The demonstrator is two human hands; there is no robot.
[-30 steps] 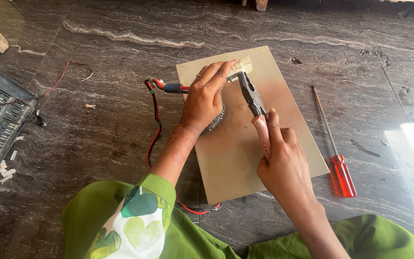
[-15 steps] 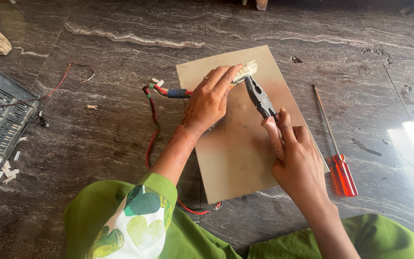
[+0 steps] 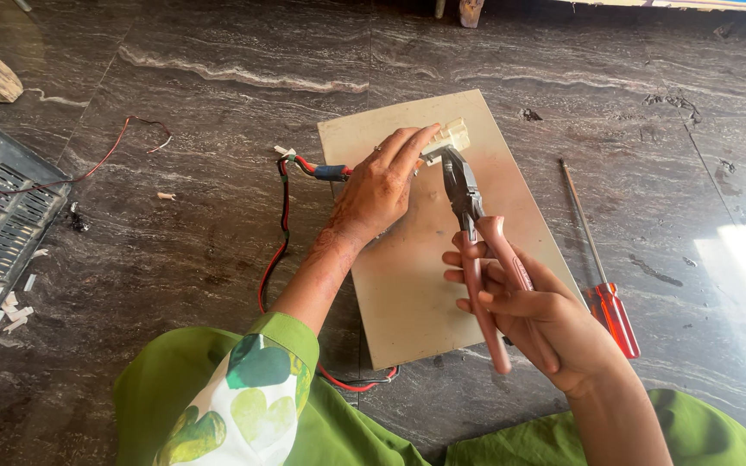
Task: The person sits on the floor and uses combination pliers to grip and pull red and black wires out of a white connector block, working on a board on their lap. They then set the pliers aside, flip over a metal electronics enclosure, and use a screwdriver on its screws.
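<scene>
Head view: hands over a tan board (image 3: 407, 285) on the floor.
Left hand (image 3: 382, 185): presses a white connector (image 3: 445, 138) onto the board.
Right hand (image 3: 533, 315): grip clenched round pliers (image 3: 477, 237), nose touching the connector.
Screwdriver (image 3: 602, 267): right of the board.

1. We've got a small cream-white plastic part (image 3: 447, 138), blocky and ridged, sitting up at about 12 o'clock on the tan board, mostly covered by fingers so its exact shape is hard to tell.
2. Red and black wires (image 3: 285, 226) with a blue band run off it toward 9 o'clock, then loop down toward 6 o'clock.
3. Our pliers (image 3: 474, 233) have dark steel jaws and reddish-pink handles, nose pointing to 12 o'clock and touching the white part, handles angled toward 5 o'clock.
</scene>
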